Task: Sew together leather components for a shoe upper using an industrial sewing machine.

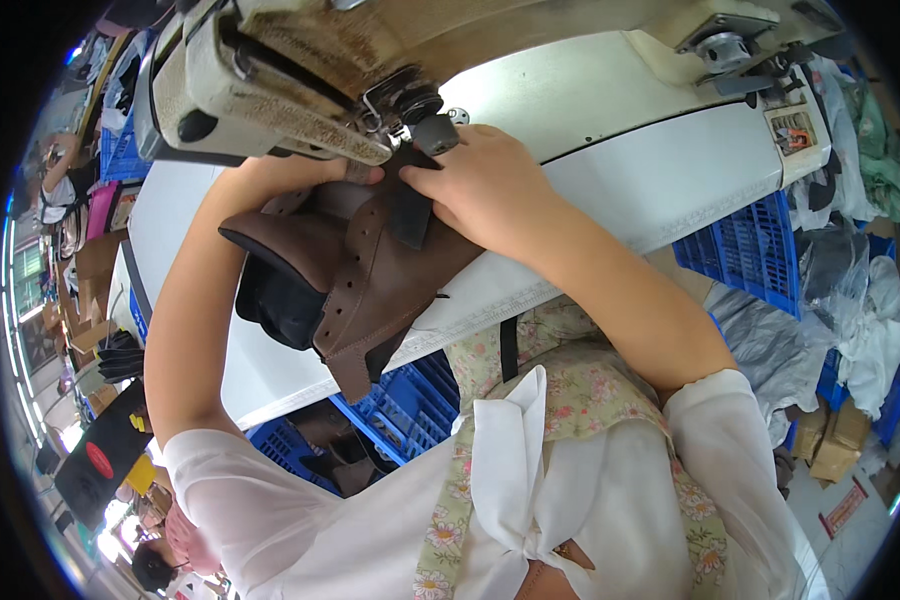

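A brown leather shoe upper (390,265) with punched eyelet holes and a black lining hangs over the near edge of a white sewing table (660,190). Its top part lies under the needle area of a worn, cream-coloured sewing machine (300,75). My left hand (305,172) grips the upper left of the needle; the machine head covers most of its fingers, and the thumb shows. From the right, my right hand (490,185) holds the upper close to the presser foot, thumb bent towards the left thumb. A dark strip (411,215) hangs on the upper below the right thumb.
Blue plastic crates (405,405) stand below the table's near edge, one holding dark brown pieces. Another blue crate (745,250) is at the right, beside plastic bags (860,330) and cardboard boxes (838,440). Other people sit at the far left.
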The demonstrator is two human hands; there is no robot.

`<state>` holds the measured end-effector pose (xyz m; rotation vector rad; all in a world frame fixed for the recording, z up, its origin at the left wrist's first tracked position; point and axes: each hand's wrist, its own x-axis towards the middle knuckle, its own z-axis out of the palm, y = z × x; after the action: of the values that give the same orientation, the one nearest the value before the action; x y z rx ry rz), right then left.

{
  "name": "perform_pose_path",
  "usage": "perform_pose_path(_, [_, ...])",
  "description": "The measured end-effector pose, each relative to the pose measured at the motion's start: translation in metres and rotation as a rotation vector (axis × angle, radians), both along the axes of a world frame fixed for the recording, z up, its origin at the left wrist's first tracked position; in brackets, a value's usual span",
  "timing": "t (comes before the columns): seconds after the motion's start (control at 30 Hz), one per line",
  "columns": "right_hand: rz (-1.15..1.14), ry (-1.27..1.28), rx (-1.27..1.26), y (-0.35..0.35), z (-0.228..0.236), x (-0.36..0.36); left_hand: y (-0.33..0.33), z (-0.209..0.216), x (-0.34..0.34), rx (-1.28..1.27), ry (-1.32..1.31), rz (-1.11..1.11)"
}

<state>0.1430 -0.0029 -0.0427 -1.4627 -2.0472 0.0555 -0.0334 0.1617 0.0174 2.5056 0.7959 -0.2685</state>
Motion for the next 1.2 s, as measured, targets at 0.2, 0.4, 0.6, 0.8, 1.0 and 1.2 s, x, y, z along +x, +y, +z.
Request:
perform_pose_path(0.2, [-0.021, -0.164, -0.176, -0.004, 0.016, -0.004, -0.025, 0.006, -0.001, -0.402, -0.306, 0.404])
perform_pose_path(0.4, [-0.036, 0.013, -0.083, -0.005, -0.004, -0.004, -0.027, 0.009, 0.000, -0.240, -0.048, 0.405])
perform_pose_path(0.6, [-0.039, 0.061, -0.076, -0.008, -0.004, -0.004, -0.029, 0.005, -0.002, -0.159, -0.122, 0.351])
perform_pose_path(0.8, [0.002, 0.089, -0.080, -0.006, -0.005, 0.001, -0.015, -0.009, -0.003, -0.136, -0.094, 0.321])
perform_pose_path(1.0, [-0.011, 0.060, -0.042, 0.003, -0.005, 0.001, -0.018, -0.007, -0.004, -0.320, -0.183, 0.505])
perform_pose_path(1.2, [0.013, -0.002, -0.036, 0.002, 0.000, 0.006, -0.031, 0.020, 0.008, -0.156, -0.198, 0.350])
